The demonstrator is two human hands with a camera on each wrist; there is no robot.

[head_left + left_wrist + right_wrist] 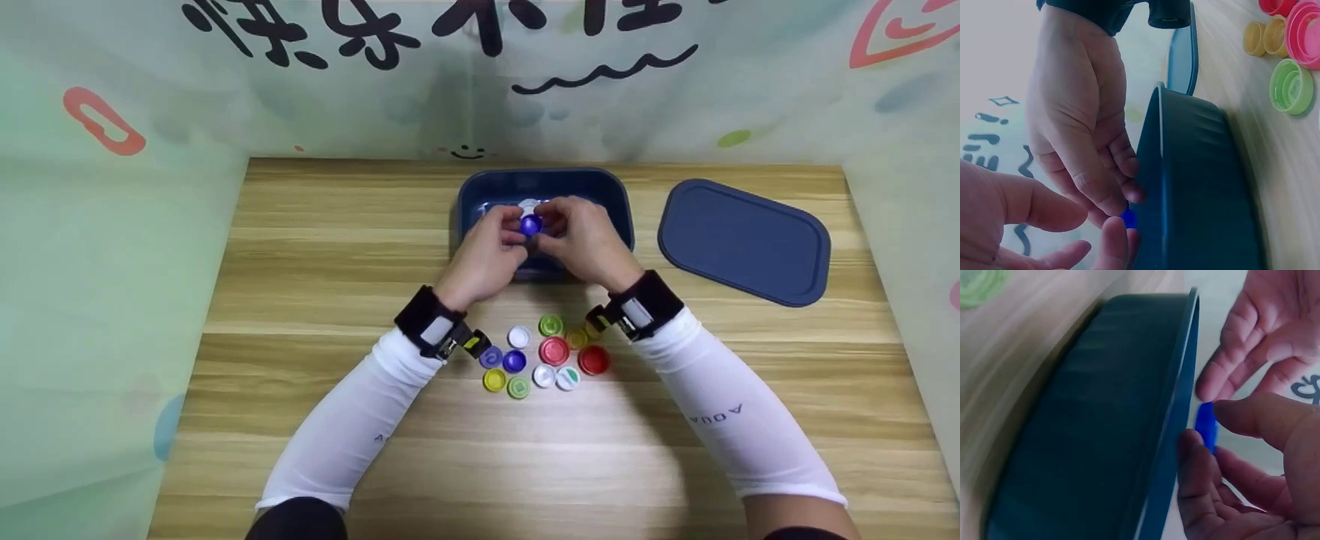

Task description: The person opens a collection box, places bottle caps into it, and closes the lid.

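A small blue bottle cap (531,225) is held over the dark blue box (471,196). My right hand (589,236) pinches this cap between thumb and fingers, as the right wrist view shows. My left hand (487,251) is close on the other side, its fingertips right at the cap's edge. The left thumb stands apart from the cap in the left wrist view, and the fingers are loosely bent. White caps (529,203) show inside the box behind the fingers; the rest of its inside is partly hidden by my hands.
Nearer to me on the wooden table (315,300) lie several caps, among them a red cap (554,351), a green cap (550,325), a yellow cap (495,380) and a white cap (518,337). The blue lid (746,241) lies right of the box. A printed cloth (360,112) stands behind.
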